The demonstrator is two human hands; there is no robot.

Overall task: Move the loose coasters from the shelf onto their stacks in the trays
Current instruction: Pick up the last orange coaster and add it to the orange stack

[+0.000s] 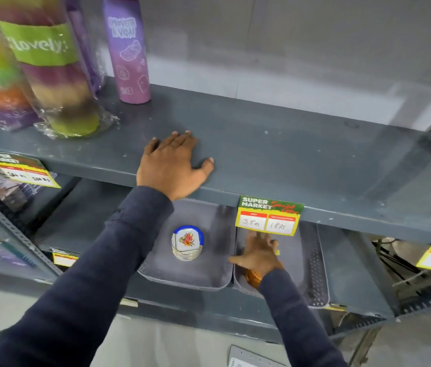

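My left hand (172,162) lies flat, palm down and fingers apart, on the bare upper shelf (288,144), holding nothing. On the shelf below, a stack of white coasters with blue rims and a red flower print (188,243) stands in the left grey tray (182,276). My right hand (259,254) reaches palm down into the right grey tray (312,263), thumb and fingers spread. An orange round object (252,278) shows under its wrist and a small yellow edge (277,251) beside its fingers. The palm hides what lies beneath it.
Wrapped striped rolls (58,83) and a purple bottle (129,51) stand at the upper shelf's left. A green and yellow price tag (268,214) hangs from the shelf edge right above my right hand. Perforated steel uprights (10,223) frame the rack.
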